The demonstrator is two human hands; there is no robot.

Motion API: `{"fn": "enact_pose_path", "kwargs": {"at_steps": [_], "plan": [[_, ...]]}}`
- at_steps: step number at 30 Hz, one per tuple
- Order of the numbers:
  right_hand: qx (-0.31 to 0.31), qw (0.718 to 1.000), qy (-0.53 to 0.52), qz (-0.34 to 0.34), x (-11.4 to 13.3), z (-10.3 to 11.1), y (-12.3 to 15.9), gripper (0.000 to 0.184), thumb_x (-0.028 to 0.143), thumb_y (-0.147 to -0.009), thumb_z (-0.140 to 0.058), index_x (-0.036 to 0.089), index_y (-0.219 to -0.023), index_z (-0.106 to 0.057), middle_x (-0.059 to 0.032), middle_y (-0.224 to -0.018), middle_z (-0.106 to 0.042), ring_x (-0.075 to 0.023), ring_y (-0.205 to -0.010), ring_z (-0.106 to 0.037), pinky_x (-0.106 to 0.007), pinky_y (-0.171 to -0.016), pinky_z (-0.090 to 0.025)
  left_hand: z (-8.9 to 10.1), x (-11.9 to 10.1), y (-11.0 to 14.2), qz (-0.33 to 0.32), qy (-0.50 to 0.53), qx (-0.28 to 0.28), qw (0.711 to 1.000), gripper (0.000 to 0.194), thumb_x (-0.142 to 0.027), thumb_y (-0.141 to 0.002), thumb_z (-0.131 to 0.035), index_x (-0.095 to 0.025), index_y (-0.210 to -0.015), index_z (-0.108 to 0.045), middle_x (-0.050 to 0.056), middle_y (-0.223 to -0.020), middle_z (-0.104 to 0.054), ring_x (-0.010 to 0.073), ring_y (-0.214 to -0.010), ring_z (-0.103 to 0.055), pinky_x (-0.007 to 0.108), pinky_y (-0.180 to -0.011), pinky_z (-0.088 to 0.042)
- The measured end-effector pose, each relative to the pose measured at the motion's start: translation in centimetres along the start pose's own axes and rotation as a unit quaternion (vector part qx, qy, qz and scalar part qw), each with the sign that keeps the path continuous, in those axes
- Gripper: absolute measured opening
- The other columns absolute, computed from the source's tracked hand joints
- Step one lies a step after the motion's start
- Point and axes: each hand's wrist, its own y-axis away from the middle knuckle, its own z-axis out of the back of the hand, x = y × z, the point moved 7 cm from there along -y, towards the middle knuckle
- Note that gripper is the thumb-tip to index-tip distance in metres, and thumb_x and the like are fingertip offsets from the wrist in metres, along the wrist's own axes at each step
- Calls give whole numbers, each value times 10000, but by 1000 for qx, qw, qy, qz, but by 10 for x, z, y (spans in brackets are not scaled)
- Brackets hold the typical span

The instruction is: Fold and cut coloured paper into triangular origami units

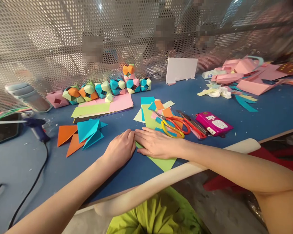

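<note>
A sheet of light green paper (pixel 164 162) lies on the blue table beneath my hands. My right hand (pixel 158 143) is flat on it, with its fingers stretched out to the left. At the paper's left end, my left hand (pixel 120 146) is closed with fingers curled, seemingly gripping the edge; its fingertips are mostly hidden. The two hands nearly touch. Folded blue paper (pixel 89 130) and folded orange paper (pixel 66 134) pieces lie left of my left hand. Just beyond my right hand, scissors (pixel 172 125) with yellow and orange-red handles rest on coloured paper scraps (pixel 151 112).
A red cutter knife (pixel 192 124) and purple packet (pixel 213 123) lie right. Behind stand several folded paper balls (pixel 117 87), near stacked sheets (pixel 92 110). At left are a glue gun (pixel 36 126), its cable, a phone (pixel 8 128) and a tumbler (pixel 28 96). Pink paper (pixel 256 74) heaps far right.
</note>
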Motion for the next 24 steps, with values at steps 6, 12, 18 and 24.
{"fn": "enact_pose_path", "kwargs": {"at_steps": [6,12,18,24], "plan": [[-18,993,93,-64,-1,13,5,574,504,-966,-386,4,-1079,-643,-232,-1066,-683,-323,-1028,-635,-514,-997,-412,8,2,2,33,-66,14,997,274,-195,-939,-312,-127,-954,-577,102,-900,-640,256,-765,-661,359,-665,-493],[-24,981,151,-117,-13,21,8,438,369,-988,-387,90,-823,-682,-121,-725,-687,-252,-768,-645,-464,-946,-393,10,14,0,75,-87,1,993,360,-246,-970,-274,-119,-1047,-602,114,-853,-675,277,-770,-660,388,-702,-461],[-47,989,111,-91,-19,17,4,259,176,-937,-446,107,-843,-677,-100,-781,-683,-228,-815,-613,-399,-909,-392,9,26,-5,78,-27,-23,996,377,-307,-924,-423,-130,-1208,-594,141,-1037,-663,309,-987,-599,416,-814,-448],[-64,989,49,-128,-40,40,8,222,158,-926,-464,120,-902,-681,-102,-899,-699,-229,-920,-610,-365,-854,-432,13,43,-5,99,194,1,976,229,-335,-820,-486,-178,-792,-651,49,-792,-646,196,-738,-573,304,-685,-430]]}}
